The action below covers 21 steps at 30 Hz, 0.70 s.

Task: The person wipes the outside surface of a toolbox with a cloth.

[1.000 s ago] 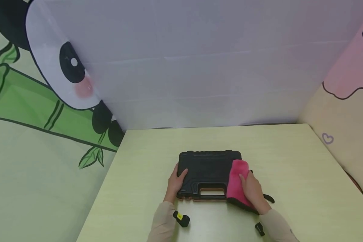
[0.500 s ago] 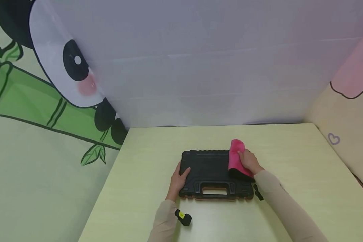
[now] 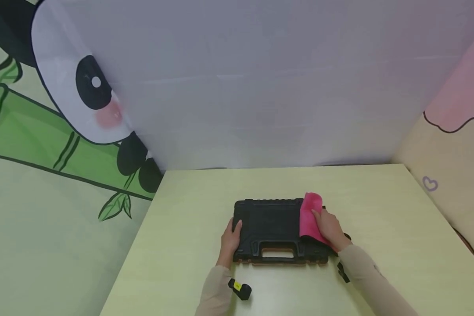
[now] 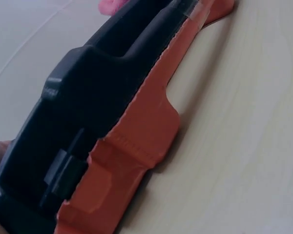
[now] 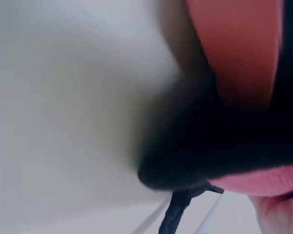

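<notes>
A black case [image 3: 272, 219] with an orange underside lies flat on the table, its handle towards the person. The left hand [image 3: 230, 239] grips its left edge, thumb on the lid; the left wrist view shows the case's black and orange side [image 4: 127, 131] close up. Over the lid's right part lies a pink cloth [image 3: 310, 219] with a black underside, which the right hand [image 3: 331, 228] holds with the thumb on top. Its other fingers are mostly hidden. In the right wrist view the cloth's pink face [image 5: 268, 181] shows beside the case's orange side [image 5: 239, 48].
The pale wooden table [image 3: 197, 188] meets a grey-white backdrop [image 3: 260, 109] behind the case. Printed side walls stand left and right. A black camera [image 3: 241, 289] is strapped to the left wrist, another black device [image 3: 343, 272] to the right.
The right hand with the cloth first moved away from the person over the case's right side, then came partway back. The left hand and the case have stayed nearly in place.
</notes>
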{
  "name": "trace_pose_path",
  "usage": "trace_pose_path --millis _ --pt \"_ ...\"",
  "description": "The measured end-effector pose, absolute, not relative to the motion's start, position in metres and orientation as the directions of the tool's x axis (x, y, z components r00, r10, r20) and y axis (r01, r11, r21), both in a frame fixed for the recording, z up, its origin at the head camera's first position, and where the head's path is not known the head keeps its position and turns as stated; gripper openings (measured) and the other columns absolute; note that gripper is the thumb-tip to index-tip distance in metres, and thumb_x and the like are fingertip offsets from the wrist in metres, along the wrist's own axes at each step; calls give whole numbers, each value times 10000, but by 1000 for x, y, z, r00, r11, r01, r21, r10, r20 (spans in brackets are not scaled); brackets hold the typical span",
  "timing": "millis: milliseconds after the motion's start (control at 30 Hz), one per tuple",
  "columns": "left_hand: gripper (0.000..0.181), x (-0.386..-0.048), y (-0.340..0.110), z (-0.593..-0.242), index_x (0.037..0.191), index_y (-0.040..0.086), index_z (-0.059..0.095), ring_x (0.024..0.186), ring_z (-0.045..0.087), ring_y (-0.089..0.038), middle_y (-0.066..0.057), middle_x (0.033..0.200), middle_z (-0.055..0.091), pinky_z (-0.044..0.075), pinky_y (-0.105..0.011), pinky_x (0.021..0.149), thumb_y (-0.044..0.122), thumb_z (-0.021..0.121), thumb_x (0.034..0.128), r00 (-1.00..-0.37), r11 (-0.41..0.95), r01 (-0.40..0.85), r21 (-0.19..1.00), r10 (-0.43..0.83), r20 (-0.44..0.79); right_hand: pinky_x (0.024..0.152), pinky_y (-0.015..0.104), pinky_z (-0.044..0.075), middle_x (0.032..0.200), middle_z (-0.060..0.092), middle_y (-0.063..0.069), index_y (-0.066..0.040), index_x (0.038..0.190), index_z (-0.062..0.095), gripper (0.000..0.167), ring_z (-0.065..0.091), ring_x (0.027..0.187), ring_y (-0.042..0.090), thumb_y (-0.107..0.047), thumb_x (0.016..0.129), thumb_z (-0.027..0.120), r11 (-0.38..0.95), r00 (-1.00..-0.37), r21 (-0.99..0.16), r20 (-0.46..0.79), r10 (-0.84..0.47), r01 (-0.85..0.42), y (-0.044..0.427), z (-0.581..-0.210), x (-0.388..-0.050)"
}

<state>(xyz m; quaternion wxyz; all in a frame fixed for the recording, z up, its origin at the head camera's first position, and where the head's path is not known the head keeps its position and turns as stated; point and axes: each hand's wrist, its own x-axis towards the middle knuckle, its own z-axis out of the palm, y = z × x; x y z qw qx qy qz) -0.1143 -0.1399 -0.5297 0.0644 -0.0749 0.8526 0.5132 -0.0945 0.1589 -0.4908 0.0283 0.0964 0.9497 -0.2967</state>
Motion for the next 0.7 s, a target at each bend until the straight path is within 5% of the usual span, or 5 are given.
trace_pose_path --millis 400,700 --pt "605 -113 -137 -530 1385 -18 357 1273 376 -438 -270 1376 411 329 -550 1014 408 418 959 -981 456 -194 868 -72 -181 504 267 362 604 424 64 64 901 459 390 426 549 159 -298 997 351 781 -967 -570 -140 212 254 142 -492 -9" --pt "763 -121 -141 -560 1419 68 336 1275 391 -410 -231 1387 421 342 -522 1014 626 346 899 -990 467 -140 873 -87 -112 514 297 403 621 463 63 135 1036 460 601 457 567 157 -424 1000 244 792 -946 -518 -196 259 324 130 -494 19"
